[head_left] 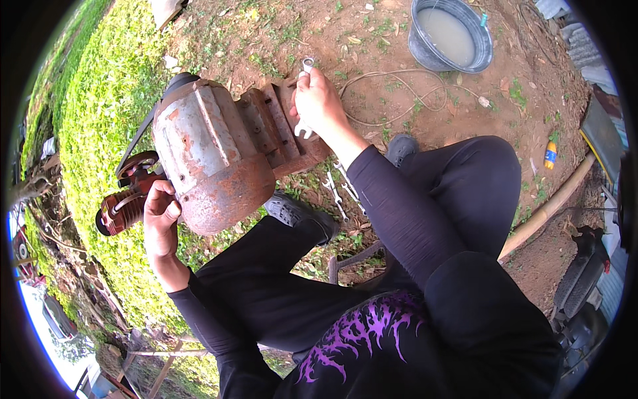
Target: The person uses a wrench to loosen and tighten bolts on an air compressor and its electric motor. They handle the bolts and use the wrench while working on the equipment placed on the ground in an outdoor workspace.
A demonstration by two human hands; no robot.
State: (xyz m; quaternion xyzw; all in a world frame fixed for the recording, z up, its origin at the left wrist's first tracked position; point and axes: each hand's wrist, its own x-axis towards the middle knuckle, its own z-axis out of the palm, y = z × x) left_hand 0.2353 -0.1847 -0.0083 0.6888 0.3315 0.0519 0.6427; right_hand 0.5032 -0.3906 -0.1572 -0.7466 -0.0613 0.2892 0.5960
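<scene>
A large rusty electric motor (206, 156) with worn grey paint lies before me, tilted, with a rusty slotted steel base (286, 126) on its right. My right hand (322, 103) is closed round a combination wrench (306, 64) above that base; the ring end points away and the open end shows below the palm. My left hand (161, 223) is at the motor's near left end, thumb and fingers drawn together by a small bolt in the housing. Whatever sits between those fingertips is hidden. Loose wrenches (336, 197) lie on the ground near my feet.
Left of the motor stands a small finned red pump (126, 209) with a belt (138, 136). A black bucket (425, 56) of cloudy water is at the far right, near a looped cord (392, 74). A yellow bottle (550, 156) and a bamboo pole (548, 206) lie at right.
</scene>
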